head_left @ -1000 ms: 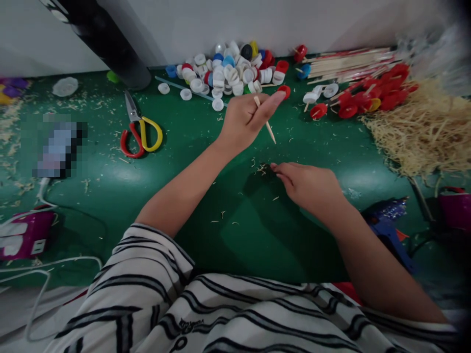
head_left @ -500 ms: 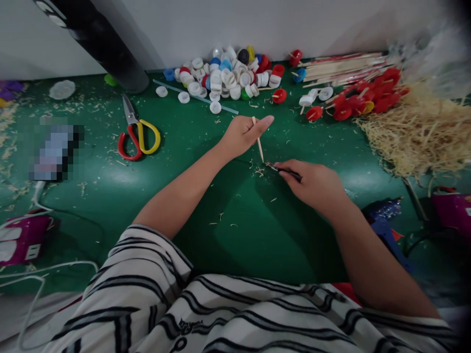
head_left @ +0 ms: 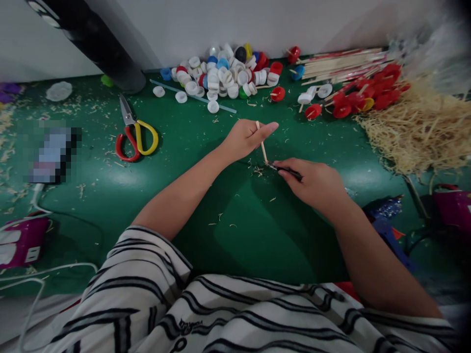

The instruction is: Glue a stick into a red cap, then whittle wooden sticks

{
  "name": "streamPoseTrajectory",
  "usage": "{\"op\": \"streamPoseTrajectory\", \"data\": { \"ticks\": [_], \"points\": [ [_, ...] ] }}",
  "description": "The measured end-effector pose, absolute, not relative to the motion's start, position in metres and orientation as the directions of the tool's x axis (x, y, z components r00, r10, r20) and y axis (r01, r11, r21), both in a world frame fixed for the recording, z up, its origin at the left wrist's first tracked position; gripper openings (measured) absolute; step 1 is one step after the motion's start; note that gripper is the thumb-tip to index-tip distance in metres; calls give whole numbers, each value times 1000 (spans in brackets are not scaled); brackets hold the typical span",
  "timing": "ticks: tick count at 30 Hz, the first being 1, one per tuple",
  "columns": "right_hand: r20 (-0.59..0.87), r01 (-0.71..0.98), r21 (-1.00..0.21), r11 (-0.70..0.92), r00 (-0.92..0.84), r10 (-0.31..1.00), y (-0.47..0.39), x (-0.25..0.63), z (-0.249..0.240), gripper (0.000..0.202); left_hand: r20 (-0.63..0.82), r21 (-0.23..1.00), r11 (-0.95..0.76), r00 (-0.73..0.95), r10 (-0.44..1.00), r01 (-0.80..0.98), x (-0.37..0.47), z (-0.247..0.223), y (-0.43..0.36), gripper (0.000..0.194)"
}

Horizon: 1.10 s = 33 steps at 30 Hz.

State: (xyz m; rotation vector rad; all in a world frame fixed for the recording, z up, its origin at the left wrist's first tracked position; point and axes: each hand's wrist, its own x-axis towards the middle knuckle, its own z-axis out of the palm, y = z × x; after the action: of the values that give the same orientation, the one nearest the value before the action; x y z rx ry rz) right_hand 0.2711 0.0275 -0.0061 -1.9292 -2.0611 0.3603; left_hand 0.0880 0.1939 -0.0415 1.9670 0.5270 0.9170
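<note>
On the green tabletop (head_left: 265, 240) before me, small pale shavings (head_left: 259, 171) lie just below my two hands' meeting point. My left hand (head_left: 243, 138) is closed around a thin wooden stick (head_left: 262, 149), its thumb pointing right and the stick slanting down. My right hand (head_left: 314, 182) pinches a slim dark-handled blade (head_left: 293, 172), the metal tip at the stick's lower end; I cannot tell whether they touch. Beyond, a heap of bottle caps (head_left: 222, 76) sits near the wall (head_left: 253, 22), with scissors (head_left: 129, 118) off to my left.
</note>
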Motion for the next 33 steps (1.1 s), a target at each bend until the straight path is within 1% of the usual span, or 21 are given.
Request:
{"op": "streamPoseTrajectory", "data": {
  "ticks": [5, 8, 12, 15, 17, 19, 21, 22, 24, 27, 29, 33],
  "points": [
    [36, 901, -433, 26, -12, 999, 28, 272, 0, 33, 402, 831, -555, 650, 645, 38, 87, -45, 197, 79],
    [38, 901, -433, 16, 0, 999, 28, 273, 2, 34, 395, 834, -549, 639, 660, 51, 86, -45, 196, 79],
    [40, 904, -427, 7, 11, 999, 27, 275, 1, 33, 355, 874, -482, 596, 720, 61, 86, -42, 195, 78],
    [43, 896, -442, 36, -20, 999, 24, 273, 3, 29, 331, 912, -407, 500, 801, 48, 85, -39, 198, 75],
    [76, 879, -457, 135, -112, 991, 18, 265, 7, 24, 317, 929, -368, 430, 845, 38, 84, -37, 203, 76],
    [113, 843, -459, 282, -259, 959, 6, 247, 13, 19, 305, 939, -343, 371, 877, 38, 83, -36, 208, 77],
    [106, 789, -443, 427, -426, 898, -11, 219, 17, 20, 304, 943, -331, 317, 898, 33, 80, -35, 212, 78],
    [67, 753, -442, 488, -514, 855, -20, 202, 19, 21, 310, 944, -330, 292, 905, 22, 79, -36, 215, 78],
    [-42, 708, -456, 539, -623, 781, -38, 166, 19, 21, 320, 943, -332, 250, 914, 3, 78, -38, 219, 78],
    [-125, 668, -493, 557, -688, 715, -47, 122, 13, 17, 304, 947, -318, 212, 929, 35, 78, -41, 223, 78],
    [-168, 702, -476, 529, -663, 729, -39, 106, 7, 17, 286, 951, -303, 200, 937, 60, 79, -42, 226, 79],
    [-171, 839, -384, 387, -476, 863, -8, 116, 3, 23, 305, 950, -313, 167, 938, 21, 77, -43, 230, 78]
  ]
}}
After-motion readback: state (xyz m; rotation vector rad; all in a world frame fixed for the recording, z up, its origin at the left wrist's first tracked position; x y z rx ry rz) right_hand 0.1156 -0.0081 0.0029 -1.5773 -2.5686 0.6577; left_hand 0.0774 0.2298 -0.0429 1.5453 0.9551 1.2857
